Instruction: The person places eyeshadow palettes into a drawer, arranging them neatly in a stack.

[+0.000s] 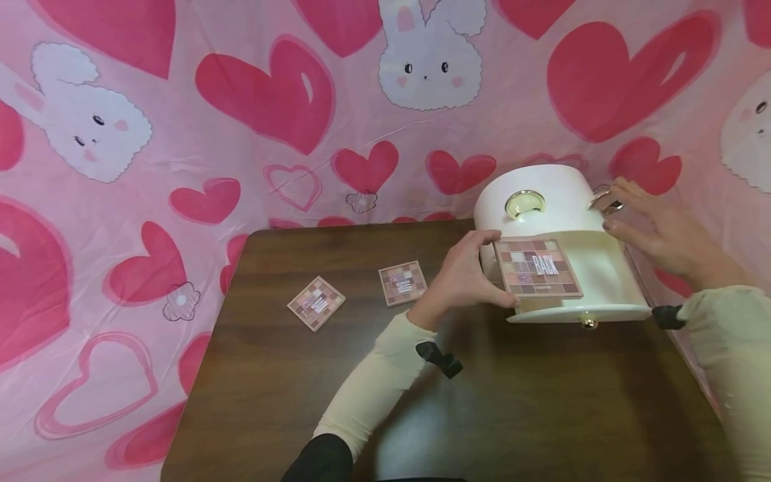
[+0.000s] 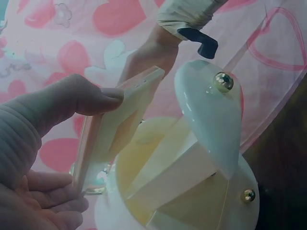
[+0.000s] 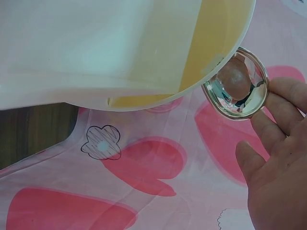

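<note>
My left hand holds an eyeshadow palette by its left side, thumb on one face and fingers at the other. The palette is tilted above the pulled-out drawer of a white rounded makeup organizer. My right hand is at the organizer's right side. In the right wrist view, its fingertips touch the rim of a shiny gold round handle, with the thumb apart from it. The left wrist view shows the palette's pale edge and plain back.
Two more palettes lie on the brown table, one at the left and one nearer the left wrist. A gold-rimmed handle marks the organizer's upper front. Pink heart-and-rabbit cloth hangs behind the table.
</note>
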`<state>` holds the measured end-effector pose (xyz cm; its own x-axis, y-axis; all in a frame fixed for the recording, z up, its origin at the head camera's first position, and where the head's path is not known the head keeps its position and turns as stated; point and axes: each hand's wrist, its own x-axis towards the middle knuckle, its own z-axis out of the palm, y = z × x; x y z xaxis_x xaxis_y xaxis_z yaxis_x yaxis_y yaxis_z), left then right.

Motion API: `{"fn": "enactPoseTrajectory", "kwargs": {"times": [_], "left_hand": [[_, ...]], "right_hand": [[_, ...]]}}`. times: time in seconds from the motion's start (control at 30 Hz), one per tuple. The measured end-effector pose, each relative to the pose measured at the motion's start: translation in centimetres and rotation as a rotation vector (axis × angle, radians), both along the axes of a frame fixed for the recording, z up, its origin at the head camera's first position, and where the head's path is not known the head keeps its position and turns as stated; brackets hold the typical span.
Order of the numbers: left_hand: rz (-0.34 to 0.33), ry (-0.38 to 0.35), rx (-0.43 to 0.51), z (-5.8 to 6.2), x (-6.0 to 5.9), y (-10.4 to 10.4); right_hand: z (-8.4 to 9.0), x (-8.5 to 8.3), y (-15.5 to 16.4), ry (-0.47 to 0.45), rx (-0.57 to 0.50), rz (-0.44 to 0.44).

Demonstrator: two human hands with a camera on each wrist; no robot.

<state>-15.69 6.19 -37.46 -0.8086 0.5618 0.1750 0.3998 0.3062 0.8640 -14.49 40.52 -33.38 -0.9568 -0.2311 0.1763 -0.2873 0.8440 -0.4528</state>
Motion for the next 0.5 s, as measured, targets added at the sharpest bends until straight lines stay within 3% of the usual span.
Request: {"fn": "enactPoseTrajectory", "kwargs": {"times": [0.5], "left_hand": [[0.016,0.044,-0.120,0.2,0.0,3.3]], "right_hand": [[-0.5,-0.1,0.3,0.034,-0.020,0.045]]}}
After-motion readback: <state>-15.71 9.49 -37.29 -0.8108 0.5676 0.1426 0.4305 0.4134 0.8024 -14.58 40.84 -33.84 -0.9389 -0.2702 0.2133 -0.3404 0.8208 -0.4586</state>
